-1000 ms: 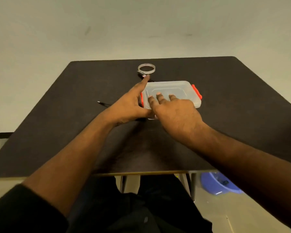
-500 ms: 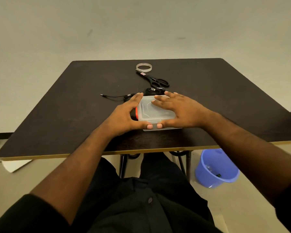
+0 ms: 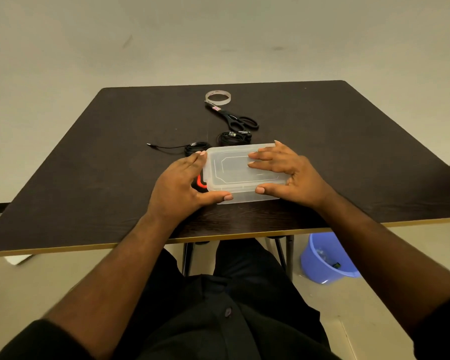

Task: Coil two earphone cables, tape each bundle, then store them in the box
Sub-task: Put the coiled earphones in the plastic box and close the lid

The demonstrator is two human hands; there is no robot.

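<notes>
A clear plastic box [image 3: 231,168] with its lid on lies on the dark table [image 3: 89,165] near the front edge. A red latch [image 3: 201,181] shows at its left end. My left hand [image 3: 177,185] holds that end, thumb on the front wall and fingers reaching to the back corner. My right hand [image 3: 294,172] holds the right end, fingers spread over the lid and thumb on the front wall. Just behind the box lie two black earphone bundles: one [image 3: 195,148] at the left with a loose plug tail, the other [image 3: 233,137] at the middle.
Black scissors [image 3: 234,118] lie behind the bundles, and a roll of clear tape [image 3: 218,96] sits farther back. A blue bucket [image 3: 322,258] stands on the floor under the table's right front. My lap is below the table edge.
Both hands have drawn the box from mid-table toward the front edge, uncovering the scissors and earphones behind it. My right hand has slid toward the box's right end.
</notes>
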